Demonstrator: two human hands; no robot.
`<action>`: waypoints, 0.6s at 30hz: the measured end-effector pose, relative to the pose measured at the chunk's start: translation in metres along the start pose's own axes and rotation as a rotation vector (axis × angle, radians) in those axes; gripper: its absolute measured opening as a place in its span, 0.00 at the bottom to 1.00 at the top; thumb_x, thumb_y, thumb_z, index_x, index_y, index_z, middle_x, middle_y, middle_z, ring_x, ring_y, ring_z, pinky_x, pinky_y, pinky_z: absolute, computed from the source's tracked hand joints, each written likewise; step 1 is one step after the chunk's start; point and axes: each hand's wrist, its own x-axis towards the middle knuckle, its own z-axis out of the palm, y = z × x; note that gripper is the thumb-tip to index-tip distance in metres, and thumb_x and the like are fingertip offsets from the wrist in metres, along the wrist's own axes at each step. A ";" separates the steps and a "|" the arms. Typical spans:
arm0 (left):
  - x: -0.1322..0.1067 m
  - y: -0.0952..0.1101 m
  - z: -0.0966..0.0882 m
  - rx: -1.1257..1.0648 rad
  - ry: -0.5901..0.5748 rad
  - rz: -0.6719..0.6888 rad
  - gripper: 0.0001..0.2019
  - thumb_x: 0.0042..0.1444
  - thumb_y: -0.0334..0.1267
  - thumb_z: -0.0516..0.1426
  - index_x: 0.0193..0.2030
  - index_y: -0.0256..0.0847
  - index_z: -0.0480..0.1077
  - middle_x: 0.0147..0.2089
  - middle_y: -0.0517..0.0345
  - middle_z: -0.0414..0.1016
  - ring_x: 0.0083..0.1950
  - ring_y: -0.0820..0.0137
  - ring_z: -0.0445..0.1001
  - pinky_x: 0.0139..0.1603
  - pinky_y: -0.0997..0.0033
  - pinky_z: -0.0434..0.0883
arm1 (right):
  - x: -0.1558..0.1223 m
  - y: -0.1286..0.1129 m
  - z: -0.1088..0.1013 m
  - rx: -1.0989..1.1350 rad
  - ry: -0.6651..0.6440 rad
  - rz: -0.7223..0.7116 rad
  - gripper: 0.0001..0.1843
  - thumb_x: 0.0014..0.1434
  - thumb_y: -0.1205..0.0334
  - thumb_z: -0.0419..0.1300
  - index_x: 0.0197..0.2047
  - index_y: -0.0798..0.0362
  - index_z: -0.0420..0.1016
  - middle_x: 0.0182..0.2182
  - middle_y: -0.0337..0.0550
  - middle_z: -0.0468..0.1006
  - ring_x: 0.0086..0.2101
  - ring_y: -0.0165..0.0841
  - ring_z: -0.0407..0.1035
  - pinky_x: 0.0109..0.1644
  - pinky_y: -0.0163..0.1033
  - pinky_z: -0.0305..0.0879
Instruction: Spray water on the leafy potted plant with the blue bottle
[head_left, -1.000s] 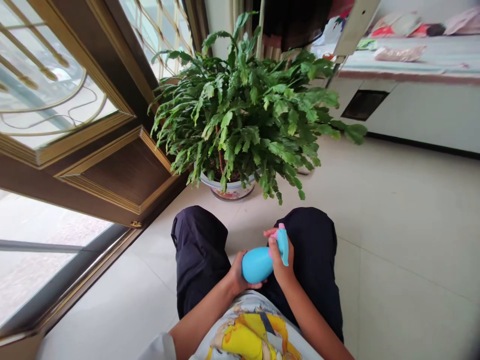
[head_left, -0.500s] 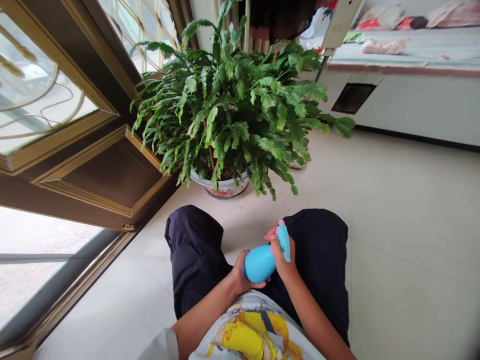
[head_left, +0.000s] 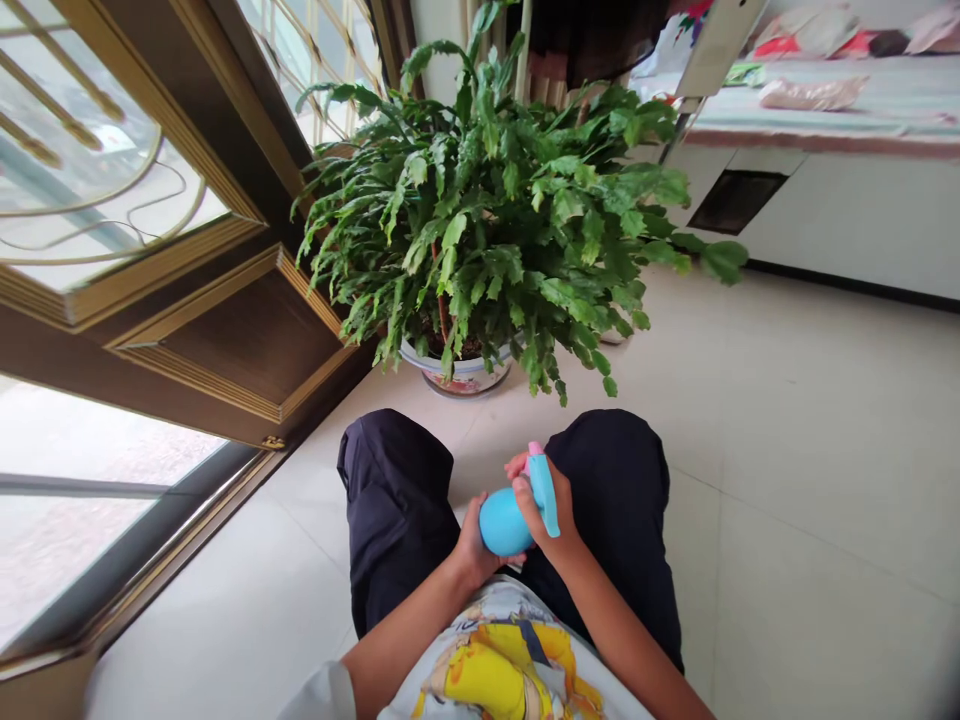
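Note:
I am crouched with my dark-trousered knees in front of me. Between them I hold a small light-blue spray bottle (head_left: 501, 522) with a pink tip. My left hand (head_left: 471, 549) cups the bottle's round body from below. My right hand (head_left: 546, 508) is wrapped around the bottle's blue spray head and neck. A large green potted plant (head_left: 502, 210) in a white patterned pot (head_left: 465, 372) stands on the floor just beyond my knees.
A brown and gold framed glass door (head_left: 150, 260) runs along the left. Pale floor tiles (head_left: 810, 460) spread to the right. A raised white platform with bedding (head_left: 825, 110) sits at the back right.
The view swung slightly left, then back. The bottle and both hands stay between my knees, shifted a little left, with the same grips.

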 end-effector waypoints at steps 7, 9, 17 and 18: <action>-0.006 0.005 -0.009 -0.075 0.012 0.075 0.30 0.64 0.58 0.47 0.58 0.33 0.67 0.33 0.47 0.78 0.30 0.57 0.77 0.28 0.63 0.72 | 0.008 -0.013 0.013 0.018 -0.090 -0.030 0.05 0.62 0.58 0.55 0.36 0.47 0.69 0.29 0.39 0.74 0.28 0.33 0.70 0.38 0.41 0.73; -0.010 0.009 -0.008 -0.073 0.048 0.111 0.29 0.65 0.57 0.45 0.57 0.33 0.67 0.33 0.47 0.78 0.30 0.58 0.77 0.27 0.64 0.71 | 0.012 -0.018 0.017 0.011 -0.105 -0.043 0.05 0.62 0.58 0.55 0.35 0.47 0.69 0.29 0.39 0.74 0.28 0.34 0.71 0.38 0.41 0.73; -0.024 0.019 -0.008 -0.093 0.058 0.173 0.32 0.66 0.57 0.42 0.60 0.31 0.65 0.34 0.47 0.78 0.31 0.58 0.77 0.31 0.62 0.72 | 0.023 -0.030 0.033 0.016 -0.176 -0.133 0.05 0.63 0.59 0.55 0.34 0.47 0.68 0.27 0.38 0.72 0.27 0.33 0.70 0.34 0.40 0.71; -0.026 0.020 -0.008 -0.097 0.060 0.180 0.32 0.66 0.57 0.42 0.61 0.31 0.65 0.35 0.47 0.78 0.32 0.58 0.77 0.31 0.62 0.72 | 0.024 -0.033 0.033 0.018 -0.181 -0.133 0.05 0.63 0.59 0.55 0.34 0.47 0.68 0.26 0.37 0.71 0.27 0.33 0.69 0.34 0.39 0.71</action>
